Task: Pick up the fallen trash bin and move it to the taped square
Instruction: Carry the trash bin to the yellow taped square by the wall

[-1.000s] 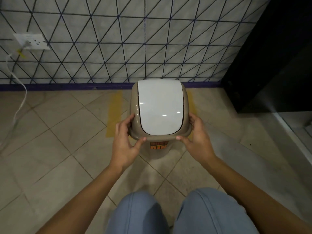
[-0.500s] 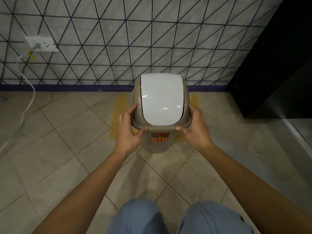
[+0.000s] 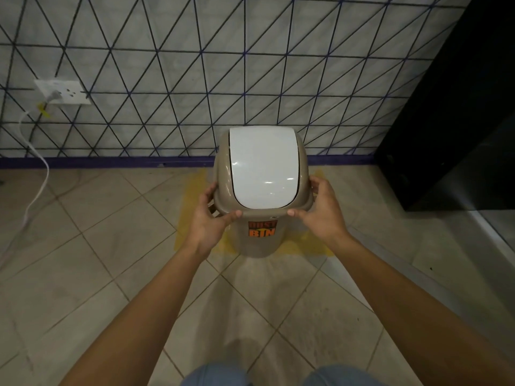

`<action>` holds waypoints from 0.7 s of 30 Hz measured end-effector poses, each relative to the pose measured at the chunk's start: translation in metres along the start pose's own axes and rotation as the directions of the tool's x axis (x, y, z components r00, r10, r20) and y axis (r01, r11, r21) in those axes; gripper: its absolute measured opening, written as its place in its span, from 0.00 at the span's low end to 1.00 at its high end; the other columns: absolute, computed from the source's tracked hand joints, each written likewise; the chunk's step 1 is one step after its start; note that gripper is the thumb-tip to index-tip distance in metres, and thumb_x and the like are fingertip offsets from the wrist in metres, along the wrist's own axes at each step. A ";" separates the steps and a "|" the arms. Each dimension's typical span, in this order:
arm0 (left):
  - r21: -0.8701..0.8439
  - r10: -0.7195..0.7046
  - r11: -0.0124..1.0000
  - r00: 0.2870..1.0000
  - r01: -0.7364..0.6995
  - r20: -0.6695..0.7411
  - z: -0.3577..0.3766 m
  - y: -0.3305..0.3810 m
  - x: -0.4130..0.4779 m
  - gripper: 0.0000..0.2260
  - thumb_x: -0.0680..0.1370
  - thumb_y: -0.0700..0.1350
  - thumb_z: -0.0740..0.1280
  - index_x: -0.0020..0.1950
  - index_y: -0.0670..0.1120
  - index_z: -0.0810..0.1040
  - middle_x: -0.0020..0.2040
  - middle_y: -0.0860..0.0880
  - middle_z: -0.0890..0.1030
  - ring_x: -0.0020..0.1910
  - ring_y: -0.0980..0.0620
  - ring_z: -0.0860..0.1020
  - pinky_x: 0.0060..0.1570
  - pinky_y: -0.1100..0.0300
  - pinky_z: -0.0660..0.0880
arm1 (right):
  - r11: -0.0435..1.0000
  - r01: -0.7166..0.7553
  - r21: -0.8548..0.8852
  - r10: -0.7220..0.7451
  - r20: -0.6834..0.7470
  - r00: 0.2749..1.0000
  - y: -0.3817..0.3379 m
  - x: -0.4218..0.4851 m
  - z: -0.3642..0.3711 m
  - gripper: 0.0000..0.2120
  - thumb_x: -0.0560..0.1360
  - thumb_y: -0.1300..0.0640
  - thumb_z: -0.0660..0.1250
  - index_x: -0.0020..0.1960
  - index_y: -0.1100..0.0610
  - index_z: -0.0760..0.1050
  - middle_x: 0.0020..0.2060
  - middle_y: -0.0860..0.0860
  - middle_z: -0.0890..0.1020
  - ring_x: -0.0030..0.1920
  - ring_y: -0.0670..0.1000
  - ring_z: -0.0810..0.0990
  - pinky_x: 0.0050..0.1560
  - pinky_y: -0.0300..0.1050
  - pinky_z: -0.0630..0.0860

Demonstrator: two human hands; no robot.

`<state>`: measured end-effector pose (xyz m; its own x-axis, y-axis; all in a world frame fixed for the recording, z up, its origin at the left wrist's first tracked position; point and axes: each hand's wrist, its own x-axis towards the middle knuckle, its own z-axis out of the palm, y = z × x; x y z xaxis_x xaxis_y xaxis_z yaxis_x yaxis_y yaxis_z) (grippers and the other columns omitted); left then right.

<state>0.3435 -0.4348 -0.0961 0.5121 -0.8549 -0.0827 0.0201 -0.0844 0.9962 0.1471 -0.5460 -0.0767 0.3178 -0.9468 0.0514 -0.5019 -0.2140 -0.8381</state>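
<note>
The trash bin [image 3: 263, 168] is beige with a white swing lid and an orange "DUST BIN" label on its front. It stands upright in the middle of the head view, close to the tiled wall. My left hand [image 3: 207, 221] grips the left side of its rim, and my right hand [image 3: 320, 211] grips the right side. The taped square [image 3: 192, 207] is faded yellow tape on the floor tiles. The bin's base sits inside it, with tape showing to the left, right and front of the bin. The square's far edge is hidden behind the bin.
A tiled wall with dark diagonal lines and a purple skirting [image 3: 111, 162] runs behind the bin. A white socket [image 3: 62, 91] with a plugged-in white cable [image 3: 37, 174] is at the left. A black cabinet [image 3: 451, 121] stands at the right. My knees [image 3: 278, 374] show at the bottom.
Both hands have carried the bin away from me toward the wall. Its base now sits within the yellow tape. The hands keep the same grip on the rim.
</note>
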 end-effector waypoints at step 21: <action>-0.035 -0.118 0.992 0.993 0.117 -0.026 0.019 0.007 0.084 0.37 0.71 0.37 0.72 0.74 0.52 0.58 0.67 0.50 0.72 0.62 0.49 0.73 0.57 0.55 0.74 | 1.000 0.008 0.017 -0.008 0.044 0.999 -0.001 0.082 0.003 0.42 0.65 0.61 0.76 0.74 0.55 0.57 0.70 0.51 0.69 0.70 0.50 0.66 0.70 0.50 0.65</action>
<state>0.3704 -0.5174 -0.0962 0.5285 -0.8252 -0.1994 0.1103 -0.1661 0.9799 0.1759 -0.6227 -0.0736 0.3571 -0.9334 0.0345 -0.4853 -0.2170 -0.8470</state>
